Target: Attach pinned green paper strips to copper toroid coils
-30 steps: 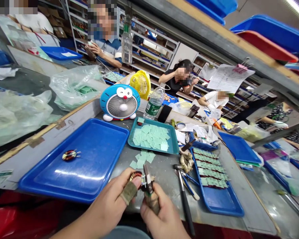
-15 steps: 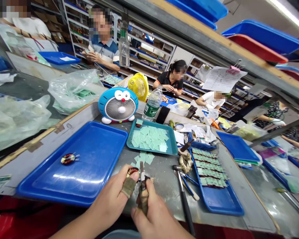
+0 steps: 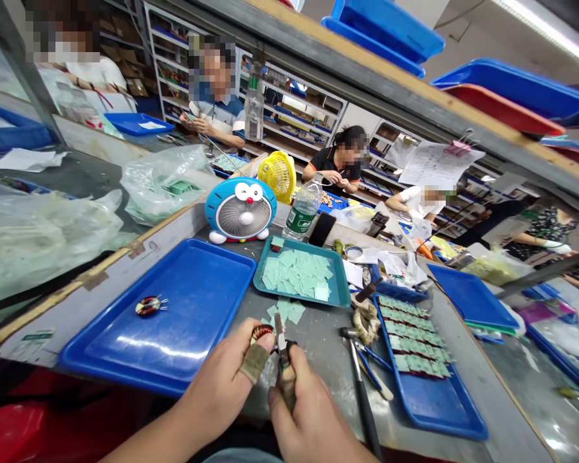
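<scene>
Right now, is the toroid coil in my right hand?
No, the toroid coil sits at the fingers of your left hand, not your right hand.

Metal shelving lines the far wall under a strip light.

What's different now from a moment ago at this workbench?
The co-worker in the black shirt has lowered a hand from their face to table level. The blade in the right hand has turned from flat-on to nearly edge-on. The left hand keeps hold of the toroidal coil. The large blue tray and the fan stayed put; only the view shifted slightly.
</scene>
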Action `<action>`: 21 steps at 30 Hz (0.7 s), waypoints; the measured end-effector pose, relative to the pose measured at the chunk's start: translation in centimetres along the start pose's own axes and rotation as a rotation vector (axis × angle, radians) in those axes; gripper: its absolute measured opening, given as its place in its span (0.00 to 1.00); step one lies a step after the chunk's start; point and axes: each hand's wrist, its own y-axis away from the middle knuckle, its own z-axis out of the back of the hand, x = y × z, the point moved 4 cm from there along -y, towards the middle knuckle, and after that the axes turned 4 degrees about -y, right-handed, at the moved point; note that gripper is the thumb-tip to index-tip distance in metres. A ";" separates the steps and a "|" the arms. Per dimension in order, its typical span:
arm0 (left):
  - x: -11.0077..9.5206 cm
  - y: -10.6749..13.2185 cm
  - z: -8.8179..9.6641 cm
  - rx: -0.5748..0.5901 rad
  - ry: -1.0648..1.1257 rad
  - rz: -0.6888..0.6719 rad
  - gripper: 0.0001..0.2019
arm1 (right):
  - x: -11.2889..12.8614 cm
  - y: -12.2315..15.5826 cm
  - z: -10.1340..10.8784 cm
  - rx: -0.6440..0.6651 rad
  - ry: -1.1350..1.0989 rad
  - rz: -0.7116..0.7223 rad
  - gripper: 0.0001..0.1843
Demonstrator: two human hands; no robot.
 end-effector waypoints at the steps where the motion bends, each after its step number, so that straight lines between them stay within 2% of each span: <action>1: 0.1 0.1 -0.2 -0.016 0.006 0.004 0.20 | 0.0 -0.1 -0.1 -0.006 0.012 0.006 0.28; 7: 1.0 0.5 -0.8 -0.185 -0.013 0.060 0.18 | -0.5 -0.9 -1.1 -0.238 0.263 0.103 0.23; 10: 1.7 0.7 -0.7 -0.136 0.084 0.056 0.18 | -0.7 -1.2 -1.3 -0.299 0.276 0.158 0.18; 13: 2.5 0.8 0.0 -0.142 0.270 0.105 0.21 | -1.7 -1.2 -0.5 -0.242 0.024 0.098 0.14; 15: 3.0 0.9 0.6 -0.203 0.391 0.112 0.21 | -3.0 -0.9 0.2 -0.208 -0.199 -0.039 0.21; 17: 3.3 1.0 0.7 -0.221 0.481 0.083 0.22 | -4.4 -0.3 0.4 -0.141 -0.381 -0.164 0.33; 19: 3.6 0.9 0.4 -0.196 0.500 0.054 0.23 | -5.2 0.3 0.1 -0.015 -0.470 -0.200 0.41; 21: 4.0 0.8 -0.1 -0.180 0.412 0.015 0.21 | -5.3 0.8 -0.1 0.064 -0.464 -0.176 0.41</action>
